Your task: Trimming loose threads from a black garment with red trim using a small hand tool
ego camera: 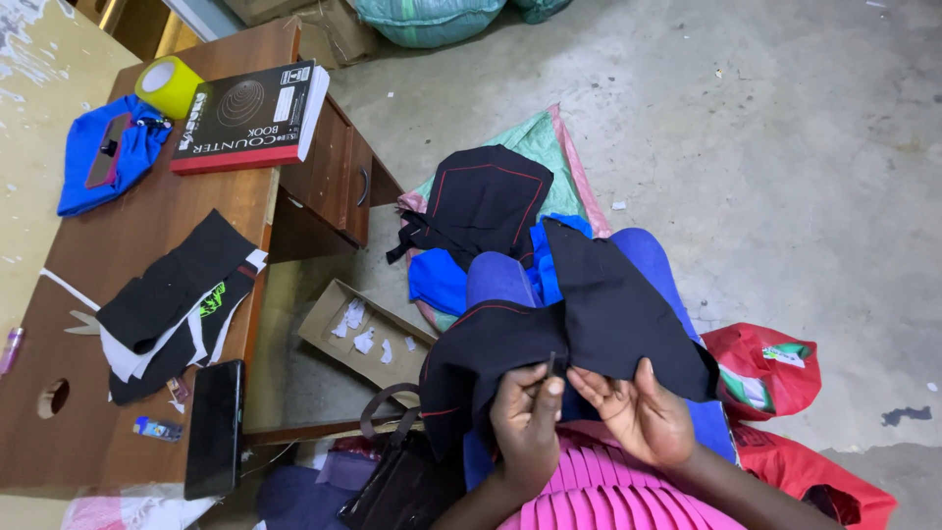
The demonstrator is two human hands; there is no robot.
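From the head camera, both forearms were cut off by the bottom edge, and whatever thin dark thing the left hand [527, 424] pinched between thumb and fingertips was too small to make out. The right hand [638, 412] lay palm up, fingers curled under the edge of the black fabric piece [579, 329] — gripping it. That fabric lay draped over the lap, its long axis running roughly left to right. A shallow cardboard box [339, 344] on the floor held small white scraps [358, 329]; a black phone [214, 428] lay on the wooden desk [69, 432].
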